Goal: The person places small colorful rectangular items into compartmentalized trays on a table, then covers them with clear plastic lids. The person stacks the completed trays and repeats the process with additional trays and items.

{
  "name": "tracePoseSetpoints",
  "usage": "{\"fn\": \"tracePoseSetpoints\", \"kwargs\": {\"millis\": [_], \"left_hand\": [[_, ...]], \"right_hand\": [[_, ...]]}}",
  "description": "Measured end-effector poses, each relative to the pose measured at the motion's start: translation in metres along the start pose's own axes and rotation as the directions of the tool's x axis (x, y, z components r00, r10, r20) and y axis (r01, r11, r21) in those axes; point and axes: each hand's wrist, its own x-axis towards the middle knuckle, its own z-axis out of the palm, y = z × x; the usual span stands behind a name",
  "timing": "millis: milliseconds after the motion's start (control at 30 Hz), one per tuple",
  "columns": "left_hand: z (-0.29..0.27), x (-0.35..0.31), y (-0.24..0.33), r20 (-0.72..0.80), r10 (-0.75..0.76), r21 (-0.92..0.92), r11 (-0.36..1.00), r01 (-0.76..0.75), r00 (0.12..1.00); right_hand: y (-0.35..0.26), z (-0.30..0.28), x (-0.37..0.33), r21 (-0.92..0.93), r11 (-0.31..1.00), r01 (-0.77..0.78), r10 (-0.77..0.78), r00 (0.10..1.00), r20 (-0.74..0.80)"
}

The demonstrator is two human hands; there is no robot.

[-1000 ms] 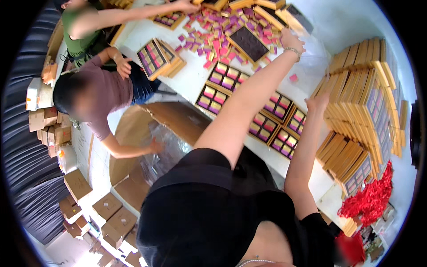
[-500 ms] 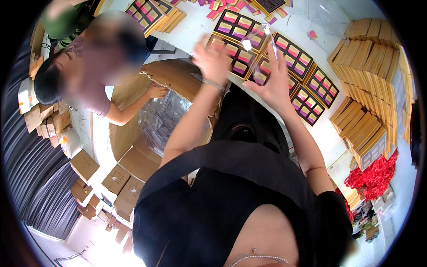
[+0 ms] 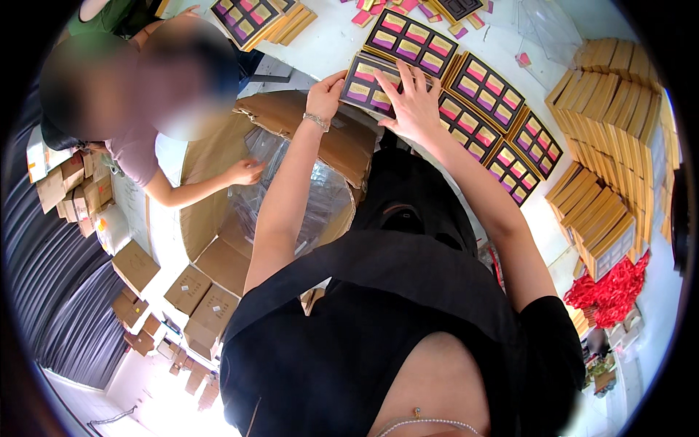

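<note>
A shallow black box [image 3: 362, 80] with gold-edged pink and purple packets in its compartments lies at the near left of a group of like boxes on the white table. Its top looks greyish, as under a clear plastic cover. My left hand [image 3: 325, 96] grips the box's left edge between thumb and fingers. Across the right part of the same box, my right hand [image 3: 416, 108] lies with fingers spread, pressing on its top. Another filled box [image 3: 411, 42] sits just beyond, and a further one [image 3: 486, 91] is to the right.
Left of me stands a big open carton [image 3: 302, 135] of clear plastic covers [image 3: 320, 193]; a co-worker's hand [image 3: 244, 172] reaches into it. Tall stacks of boxes [image 3: 611, 102] rise at the right, near red ribbon [image 3: 611, 291]. Loose packets [image 3: 419, 7] lie at the far side.
The clear plastic cover in my right hand has come down onto the near-left box. My left hand has moved to that box's left edge. The co-worker's hand has shifted slightly left and down.
</note>
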Motion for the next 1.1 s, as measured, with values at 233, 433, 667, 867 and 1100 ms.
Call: {"fn": "tracePoseSetpoints", "kwargs": {"millis": [233,433,667,867,1100], "left_hand": [[0.000,-0.002,0.006,-0.032,-0.042,-0.072,0.997,0.039,0.999],[0.008,0.011,-0.011,-0.202,0.120,0.176,0.981,-0.085,0.972],[-0.004,0.019,-0.004,-0.296,0.200,0.282,0.952,-0.115,0.934],[0.041,0.106,0.061,-0.115,0.357,0.431,0.859,-0.278,0.927],[0.078,0.123,0.094,-0.047,0.334,0.717,0.668,-0.202,0.941]], "right_hand": [[0.000,0.013,0.004,0.000,1.000,0.007,-0.007,0.998,0.070],[-0.002,0.012,0.005,0.029,1.000,-0.008,0.006,0.998,0.065],[0.077,-0.047,0.017,0.377,0.924,-0.063,0.201,0.919,-0.339],[0.279,-0.040,0.092,0.322,0.690,-0.648,0.715,0.544,-0.438],[0.299,-0.048,0.115,0.271,0.698,-0.663,0.665,0.461,-0.587]]}}
